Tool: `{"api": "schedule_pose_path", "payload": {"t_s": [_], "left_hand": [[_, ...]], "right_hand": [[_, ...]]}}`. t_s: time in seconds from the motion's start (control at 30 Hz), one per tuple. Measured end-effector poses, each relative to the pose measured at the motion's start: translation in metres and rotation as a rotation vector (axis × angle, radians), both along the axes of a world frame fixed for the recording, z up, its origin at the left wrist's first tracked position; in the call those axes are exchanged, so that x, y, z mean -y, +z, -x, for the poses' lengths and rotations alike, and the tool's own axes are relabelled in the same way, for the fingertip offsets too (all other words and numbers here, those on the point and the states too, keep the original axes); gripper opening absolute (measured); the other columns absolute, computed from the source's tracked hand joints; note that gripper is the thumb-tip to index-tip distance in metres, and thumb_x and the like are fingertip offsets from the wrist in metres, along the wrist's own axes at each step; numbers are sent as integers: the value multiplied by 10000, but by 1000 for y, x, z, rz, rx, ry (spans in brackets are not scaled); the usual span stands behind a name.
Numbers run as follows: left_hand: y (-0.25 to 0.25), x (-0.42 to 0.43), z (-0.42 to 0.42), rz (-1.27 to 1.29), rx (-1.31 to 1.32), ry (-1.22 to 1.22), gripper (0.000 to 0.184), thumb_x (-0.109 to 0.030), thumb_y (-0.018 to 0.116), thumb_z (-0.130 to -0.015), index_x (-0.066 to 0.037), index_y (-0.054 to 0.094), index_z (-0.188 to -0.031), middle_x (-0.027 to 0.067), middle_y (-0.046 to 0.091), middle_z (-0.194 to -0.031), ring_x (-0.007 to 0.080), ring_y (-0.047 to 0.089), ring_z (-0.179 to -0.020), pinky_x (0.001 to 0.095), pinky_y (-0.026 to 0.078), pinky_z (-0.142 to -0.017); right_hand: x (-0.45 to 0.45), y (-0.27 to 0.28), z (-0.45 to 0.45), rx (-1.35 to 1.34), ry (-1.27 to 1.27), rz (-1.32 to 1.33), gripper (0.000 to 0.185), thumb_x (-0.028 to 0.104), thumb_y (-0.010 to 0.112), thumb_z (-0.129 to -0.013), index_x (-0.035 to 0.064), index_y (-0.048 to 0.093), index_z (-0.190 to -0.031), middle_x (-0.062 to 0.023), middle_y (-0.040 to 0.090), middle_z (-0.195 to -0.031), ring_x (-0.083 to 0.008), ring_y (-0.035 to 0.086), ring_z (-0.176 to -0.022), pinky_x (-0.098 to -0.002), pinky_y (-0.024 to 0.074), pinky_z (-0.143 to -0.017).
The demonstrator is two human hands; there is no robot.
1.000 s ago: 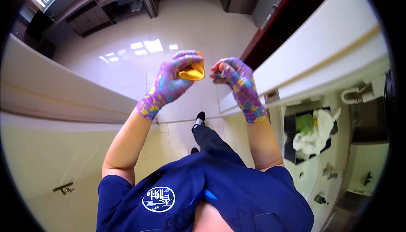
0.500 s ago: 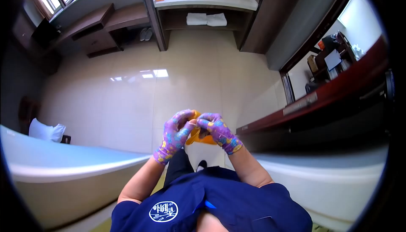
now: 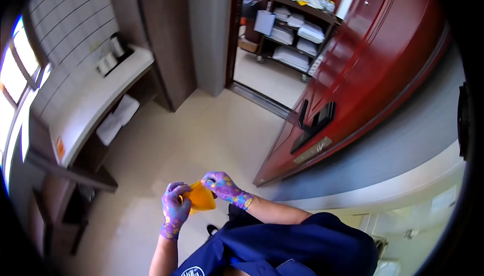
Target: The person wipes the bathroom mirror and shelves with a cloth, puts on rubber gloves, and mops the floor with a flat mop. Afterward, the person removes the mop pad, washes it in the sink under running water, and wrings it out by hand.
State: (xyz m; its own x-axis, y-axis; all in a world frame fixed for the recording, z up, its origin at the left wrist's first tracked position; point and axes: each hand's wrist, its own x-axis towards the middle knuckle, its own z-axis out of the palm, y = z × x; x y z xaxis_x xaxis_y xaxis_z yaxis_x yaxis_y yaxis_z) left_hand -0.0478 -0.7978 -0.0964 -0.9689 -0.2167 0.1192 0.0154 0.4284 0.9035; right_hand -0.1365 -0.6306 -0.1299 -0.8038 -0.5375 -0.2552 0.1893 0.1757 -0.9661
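Both of my hands wear purple gloves with a blue and yellow flower pattern. Between them is a soft yellow-orange sheet (image 3: 202,198), possibly cloth or plastic; I cannot make out which. My left hand (image 3: 176,208) curls its fingers round the sheet's left side. At its upper right edge, my right hand (image 3: 224,188) pinches it with bent fingers. The sheet is spread between the two hands above the tiled floor, and its edges are partly covered by my fingers.
A red door (image 3: 348,74) with a black handle (image 3: 317,125) stands open on the right. Past the doorway is a cart (image 3: 297,29) stacked with white linen. To the left, a white counter (image 3: 96,105) carries cups and a kettle, with folded towels (image 3: 118,120) on the shelf below.
My view has turned right towards the doorway and cart. The hands now sit lower and further left in view, and the yellow sheet, bunched before, is spread wider between them.
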Motion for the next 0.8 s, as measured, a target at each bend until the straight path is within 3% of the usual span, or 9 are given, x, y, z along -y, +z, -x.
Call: {"api": "schedule_pose_path", "payload": {"t_s": [0.07,0.13,0.27,0.33,0.4,0.47,0.57,0.6,0.8], "left_hand": [[8,-1,55,626,-305,-25,354,68,566,-548,-55,652,-868,146,579,-974,303,596,-893,338,516,-726],[34,-4,112,750,-693,-254,346,51,593,-556,-64,625,-881,131,588,-989,320,603,-845,353,526,-677],[40,-16,233,584,-508,-589,221,-30,609,-691,-63,581,-907,143,611,-958,339,628,-768,421,530,-606],[28,-6,276,559,-11,-661,145,-50,547,-769,-49,568,-913,192,623,-877,366,632,-713,472,519,-615],[17,-16,300,585,-12,-685,120,-64,496,-813,-25,563,-904,220,622,-828,400,618,-664,498,505,-623],[25,-18,348,768,91,-730,120,-59,483,-821,-4,560,-896,233,615,-843,406,618,-733,478,509,-645],[-3,-14,429,286,248,-807,192,-68,537,-828,12,588,-994,186,635,-937,284,639,-861,390,519,-761],[-12,-14,444,-101,433,-807,226,-74,577,-820,8,599,-1030,149,643,-994,231,633,-896,358,514,-807],[-111,-35,598,-627,359,-696,281,-106,602,-837,-26,589,-1107,114,618,-1085,235,589,-980,351,463,-886]], "right_hand": [[-4,10,39,-30,-72,21,198,220,564,-899,28,611,-891,-27,567,-714,-89,545,-617,-267,463,-537],[7,6,81,-198,-108,112,192,219,561,-913,33,576,-868,-9,525,-692,-73,510,-620,-254,429,-540],[12,7,183,-429,-312,376,143,196,570,-910,62,574,-861,12,507,-700,-62,455,-617,-222,379,-544],[2,35,209,33,-455,278,136,195,579,-897,62,578,-864,19,515,-705,-81,473,-644,-249,400,-567],[-11,22,236,35,-437,251,131,170,582,-886,39,578,-878,-11,533,-706,-111,505,-667,-295,432,-595],[-8,22,278,-366,-368,7,129,147,565,-891,20,574,-905,-87,571,-718,-196,575,-673,-355,466,-625],[0,25,332,-474,-414,-85,85,113,565,-882,33,562,-910,-193,616,-821,-369,616,-778,-394,483,-669],[-4,26,340,-542,-387,-108,70,100,577,-867,45,559,-905,-182,620,-829,-373,615,-792,-394,484,-668],[20,24,456,-656,-376,-212,90,144,558,-877,81,570,-941,-158,628,-862,-379,612,-841,-431,484,-706]]}}
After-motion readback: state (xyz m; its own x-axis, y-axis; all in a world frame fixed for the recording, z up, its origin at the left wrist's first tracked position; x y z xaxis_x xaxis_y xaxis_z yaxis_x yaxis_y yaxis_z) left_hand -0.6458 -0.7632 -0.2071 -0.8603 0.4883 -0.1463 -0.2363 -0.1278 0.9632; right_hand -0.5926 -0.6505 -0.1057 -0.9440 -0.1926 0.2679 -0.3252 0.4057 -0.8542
